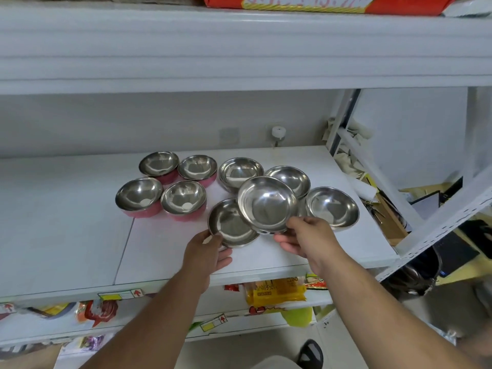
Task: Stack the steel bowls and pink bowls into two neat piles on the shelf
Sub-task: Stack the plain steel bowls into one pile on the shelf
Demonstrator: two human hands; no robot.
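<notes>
Several pink bowls with steel insides stand together on the white shelf (66, 235) at centre left, one of them a pink bowl (139, 198) at the front. To their right lie several plain steel bowls, such as the steel bowl (241, 173) at the back and another steel bowl (332, 206) at the right. My right hand (306, 238) holds a raised, tilted steel bowl (266, 203) by its near rim. My left hand (210, 251) grips the near edge of a steel bowl (229, 225) that rests on the shelf, partly under the raised one.
An upper shelf board (239, 49) hangs low over the bowls. A white shelf post (367, 166) and clutter stand at the right end. Packaged goods (277, 291) fill the shelves below. A white hook (278, 133) sticks from the back wall.
</notes>
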